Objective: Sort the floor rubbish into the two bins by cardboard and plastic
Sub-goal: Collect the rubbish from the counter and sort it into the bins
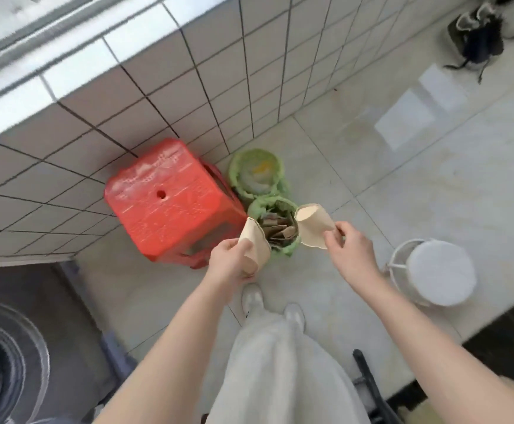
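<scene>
Beige paper cup, left (pixel 254 243): pinched in left hand (pixel 229 261), mouth toward bin, ready to drop.
Beige paper cup, right (pixel 312 226): gripped by right hand (pixel 349 244) at 3 o'clock of rim.
Near green-lined bin (pixel 289 250): packed with brown cardboard scraps (pixel 278 229), hence cups held here.
Far green-lined bin (pixel 237 169): at 12 o'clock, probably plastics.
Red plastic stool (pixel 170 203): at 9 o'clock, against wall.

A wall of pale square tiles (pixel 102 130) with dark grout fills the upper left of the frame, meeting a glossy beige tiled floor (pixel 402 179) that reflects window light at upper right. A red plastic stool (pixel 170 203) stands against the wall at centre left, and a white round stool (pixel 439 272) sits at right.
</scene>
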A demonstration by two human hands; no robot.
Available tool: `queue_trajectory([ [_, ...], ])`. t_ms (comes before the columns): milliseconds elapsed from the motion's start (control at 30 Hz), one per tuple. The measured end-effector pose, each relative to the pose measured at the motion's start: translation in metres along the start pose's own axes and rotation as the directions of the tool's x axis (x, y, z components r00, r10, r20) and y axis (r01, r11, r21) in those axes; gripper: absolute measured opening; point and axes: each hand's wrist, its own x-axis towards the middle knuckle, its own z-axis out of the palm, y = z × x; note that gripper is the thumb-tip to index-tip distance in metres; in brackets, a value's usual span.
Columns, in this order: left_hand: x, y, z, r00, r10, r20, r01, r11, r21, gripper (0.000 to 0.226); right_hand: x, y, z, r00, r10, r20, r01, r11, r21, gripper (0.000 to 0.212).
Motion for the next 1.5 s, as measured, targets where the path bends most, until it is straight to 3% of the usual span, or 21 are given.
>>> queue_trajectory([
  [133,0.084,-0.013,0.027,0.992,-0.118,0.036,0.116,0.992,0.044,0.023,0.05,0.038,0.045,0.997,0.07,0.022,-0.069,0.997,-0.033,0.014],
  [233,0.145,-0.029,0.042,0.958,-0.271,0.088,0.276,0.96,-0.04,0.011,0.088,0.065,0.08,0.994,0.089,0.063,-0.085,0.994,-0.066,0.019],
  [433,0.246,-0.069,0.069,0.909,-0.406,0.097,0.412,0.909,-0.058,0.024,0.166,0.106,0.143,0.991,0.025,0.129,-0.002,0.984,-0.176,0.023],
  [533,0.282,-0.083,0.082,0.951,-0.308,0.024,0.305,0.949,0.074,0.025,0.199,0.119,0.167,0.992,-0.004,0.125,0.032,0.974,-0.226,0.025],
  [633,0.309,-0.078,0.09,1.0,0.004,-0.022,0.003,0.95,0.311,0.025,0.226,0.125,0.185,0.992,0.001,0.128,0.035,0.96,-0.279,0.027],
  [767,0.346,-0.049,0.097,0.93,0.368,0.0,-0.296,0.747,0.595,0.032,0.257,0.134,0.211,0.991,0.023,0.13,0.026,0.933,-0.36,0.029],
  [833,0.364,-0.035,0.101,0.89,0.456,0.031,-0.36,0.658,0.661,0.033,0.271,0.136,0.222,0.991,0.032,0.13,0.022,0.919,-0.395,0.031],
  [933,0.389,-0.021,0.111,0.898,0.436,0.049,-0.338,0.616,0.712,0.035,0.283,0.139,0.239,0.98,0.053,0.191,0.038,0.894,-0.446,0.032],
  [1033,0.398,-0.019,0.119,0.9,0.423,0.106,-0.344,0.541,0.767,0.036,0.284,0.142,0.25,0.934,0.092,0.346,0.092,0.872,-0.481,0.033],
  [1100,0.397,-0.024,0.122,0.855,0.467,0.225,-0.423,0.379,0.823,0.035,0.282,0.145,0.252,0.908,0.12,0.402,0.098,0.872,-0.48,0.038],
  [1200,0.395,-0.034,0.126,0.733,0.543,0.41,-0.525,0.067,0.848,0.032,0.277,0.151,0.249,0.903,0.127,0.41,0.088,0.88,-0.467,0.039],
  [1300,0.394,-0.046,0.127,0.693,0.532,0.486,-0.509,-0.115,0.853,0.036,0.271,0.159,0.243,0.896,0.125,0.426,0.1,0.878,-0.468,0.038],
  [1400,0.393,-0.056,0.124,0.727,0.466,0.504,-0.482,-0.176,0.858,0.044,0.266,0.168,0.238,0.895,0.125,0.428,0.095,0.885,-0.457,0.036],
  [1500,0.394,-0.062,0.119,0.792,0.39,0.471,-0.465,-0.117,0.878,0.049,0.262,0.172,0.234,0.892,0.12,0.435,0.096,0.892,-0.441,0.034],
])
